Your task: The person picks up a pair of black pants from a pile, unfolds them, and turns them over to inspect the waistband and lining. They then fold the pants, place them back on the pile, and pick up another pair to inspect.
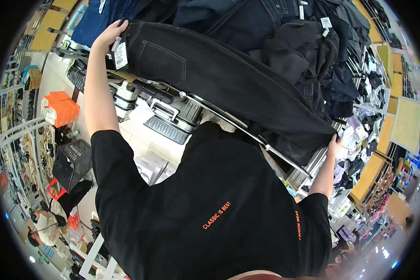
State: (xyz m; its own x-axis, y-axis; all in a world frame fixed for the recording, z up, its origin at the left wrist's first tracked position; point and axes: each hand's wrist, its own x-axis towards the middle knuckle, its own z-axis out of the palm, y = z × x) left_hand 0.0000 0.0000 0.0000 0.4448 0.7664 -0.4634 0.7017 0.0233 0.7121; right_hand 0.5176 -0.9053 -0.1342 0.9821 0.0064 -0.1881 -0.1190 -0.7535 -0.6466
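"What did the head view show?"
"Black pants [210, 70], stretched long between two hands, over the front of a heap of dark clothes [238, 23]."
"What did the left hand [108, 37] do?"
"Its fingers were pinched on the top corner, right by a white tag [121, 56]."
"And the right hand [334, 145]?"
"Its fingers were pinched on the end of a leg."
"What was below?"
"A shiny rail [289, 163] ran under the pants, and a gray case [189, 113] sat lower down"
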